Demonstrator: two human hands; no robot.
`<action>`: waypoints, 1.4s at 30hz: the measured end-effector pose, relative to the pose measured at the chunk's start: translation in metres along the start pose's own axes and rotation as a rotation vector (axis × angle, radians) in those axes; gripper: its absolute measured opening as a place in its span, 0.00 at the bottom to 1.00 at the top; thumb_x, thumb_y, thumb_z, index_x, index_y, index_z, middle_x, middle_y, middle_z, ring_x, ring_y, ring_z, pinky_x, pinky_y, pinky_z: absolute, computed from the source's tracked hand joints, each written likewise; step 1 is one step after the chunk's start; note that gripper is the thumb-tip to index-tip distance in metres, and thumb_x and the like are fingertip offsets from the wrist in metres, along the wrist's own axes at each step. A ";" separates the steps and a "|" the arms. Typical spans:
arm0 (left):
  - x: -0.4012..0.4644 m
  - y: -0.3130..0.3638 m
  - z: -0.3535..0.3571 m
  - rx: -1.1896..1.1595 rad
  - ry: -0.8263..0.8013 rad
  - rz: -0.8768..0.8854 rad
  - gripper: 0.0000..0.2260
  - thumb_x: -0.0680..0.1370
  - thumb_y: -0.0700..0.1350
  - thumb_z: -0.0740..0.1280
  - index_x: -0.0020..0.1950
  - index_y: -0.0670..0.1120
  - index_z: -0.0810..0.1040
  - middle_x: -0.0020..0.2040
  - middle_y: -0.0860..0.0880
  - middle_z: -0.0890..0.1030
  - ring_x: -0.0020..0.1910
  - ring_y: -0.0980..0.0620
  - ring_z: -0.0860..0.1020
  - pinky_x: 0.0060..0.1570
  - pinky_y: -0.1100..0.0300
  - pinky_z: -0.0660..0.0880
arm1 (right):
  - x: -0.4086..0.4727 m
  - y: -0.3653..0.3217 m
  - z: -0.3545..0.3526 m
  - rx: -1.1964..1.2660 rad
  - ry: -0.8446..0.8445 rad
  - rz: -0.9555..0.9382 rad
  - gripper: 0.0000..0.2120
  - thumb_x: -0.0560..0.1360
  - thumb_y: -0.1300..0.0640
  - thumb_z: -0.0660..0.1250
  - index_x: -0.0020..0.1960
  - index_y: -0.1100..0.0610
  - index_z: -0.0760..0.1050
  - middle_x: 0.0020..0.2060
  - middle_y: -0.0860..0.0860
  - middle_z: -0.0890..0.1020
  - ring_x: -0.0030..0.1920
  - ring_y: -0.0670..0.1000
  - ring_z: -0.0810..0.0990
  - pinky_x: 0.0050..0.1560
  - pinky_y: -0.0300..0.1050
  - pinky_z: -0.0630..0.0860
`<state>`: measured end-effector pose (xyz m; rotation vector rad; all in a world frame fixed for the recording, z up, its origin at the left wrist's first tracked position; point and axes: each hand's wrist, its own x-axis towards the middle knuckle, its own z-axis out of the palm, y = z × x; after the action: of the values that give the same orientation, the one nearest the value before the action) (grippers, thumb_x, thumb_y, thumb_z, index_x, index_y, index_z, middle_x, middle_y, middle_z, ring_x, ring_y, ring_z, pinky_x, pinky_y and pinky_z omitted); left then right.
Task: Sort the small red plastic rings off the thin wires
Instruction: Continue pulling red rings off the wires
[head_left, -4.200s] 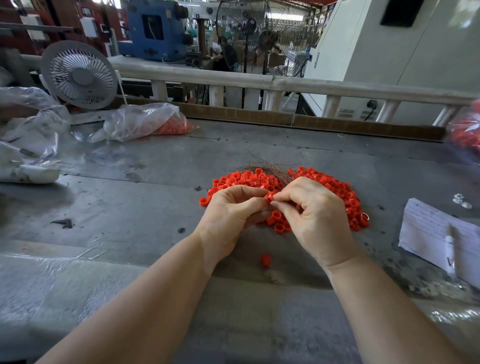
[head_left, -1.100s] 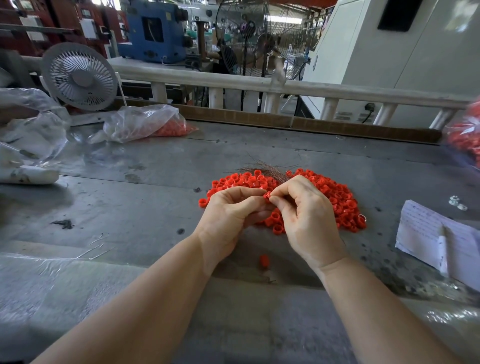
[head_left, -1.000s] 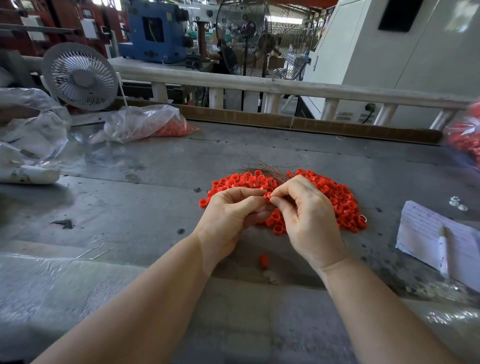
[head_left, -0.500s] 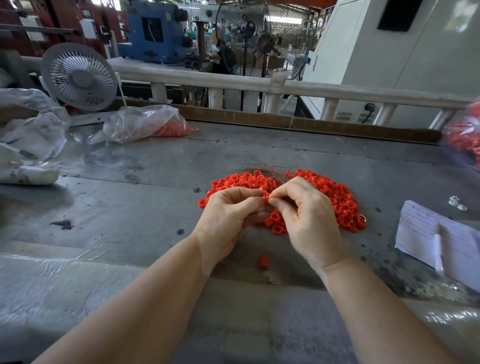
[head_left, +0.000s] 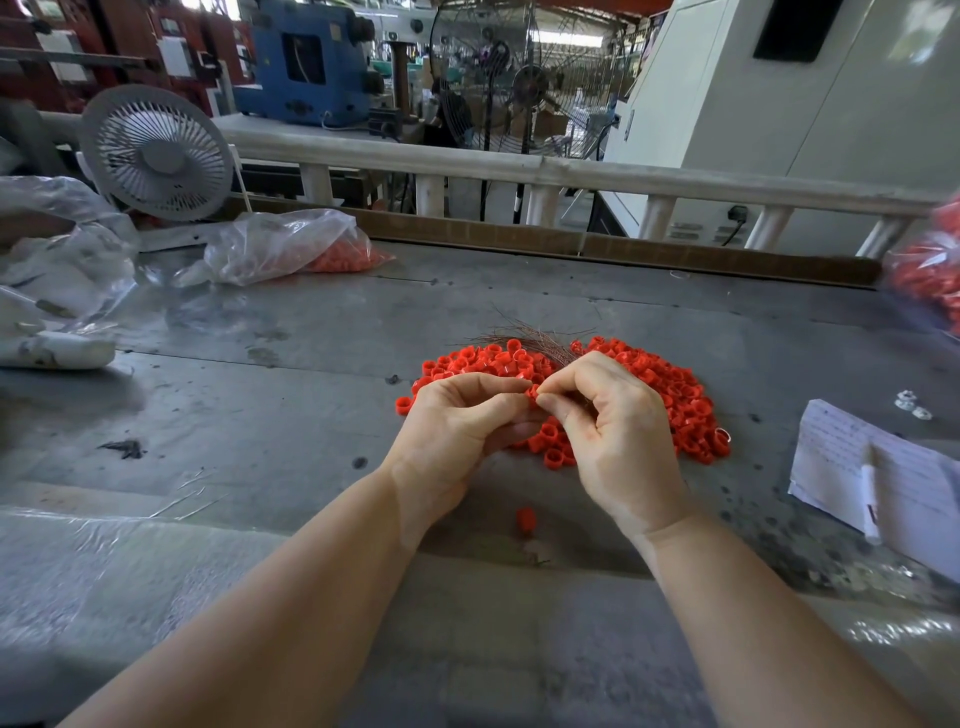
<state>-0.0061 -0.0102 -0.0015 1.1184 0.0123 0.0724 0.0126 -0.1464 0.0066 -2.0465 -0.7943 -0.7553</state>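
Head view: left hand (head_left: 457, 426) and right hand (head_left: 618, 431) are meeting fingertip to fingertip, both pinching one red ring (head_left: 533, 391) above the pile of red rings (head_left: 670, 395) lying on the grey table (head_left: 260, 415). Thin wires (head_left: 540, 338) are lying at the pile's far edge; a single stray ring (head_left: 525, 518) is sitting near the wrists.

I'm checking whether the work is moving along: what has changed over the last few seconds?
Very little. Both hands stay together over the red ring pile, the left hand and right hand still pinching one ring between their fingertips. The right hand has shifted slightly toward the left. The wires, the stray ring near the wrists and the paper lie as before.
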 end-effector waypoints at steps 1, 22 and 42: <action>0.000 0.000 0.000 -0.008 -0.002 -0.008 0.05 0.72 0.30 0.66 0.40 0.38 0.79 0.33 0.43 0.83 0.32 0.51 0.83 0.36 0.64 0.79 | 0.000 0.001 0.000 0.002 -0.003 -0.010 0.04 0.71 0.68 0.69 0.38 0.62 0.78 0.34 0.49 0.77 0.37 0.47 0.75 0.41 0.38 0.72; -0.001 0.002 0.000 0.006 0.002 0.005 0.05 0.72 0.29 0.66 0.41 0.37 0.79 0.33 0.43 0.83 0.32 0.52 0.82 0.35 0.64 0.79 | 0.001 0.003 -0.002 0.012 -0.026 0.021 0.03 0.70 0.67 0.70 0.39 0.61 0.79 0.35 0.50 0.80 0.38 0.46 0.77 0.42 0.34 0.72; -0.002 0.003 0.002 -0.070 -0.026 0.000 0.06 0.72 0.29 0.65 0.39 0.38 0.79 0.33 0.44 0.83 0.32 0.52 0.82 0.33 0.66 0.78 | 0.000 0.004 0.000 0.196 -0.001 0.138 0.05 0.72 0.65 0.69 0.41 0.57 0.79 0.37 0.47 0.81 0.42 0.42 0.79 0.43 0.27 0.70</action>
<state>-0.0079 -0.0106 0.0018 1.0495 -0.0135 0.0579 0.0156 -0.1478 0.0050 -1.9038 -0.6911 -0.5766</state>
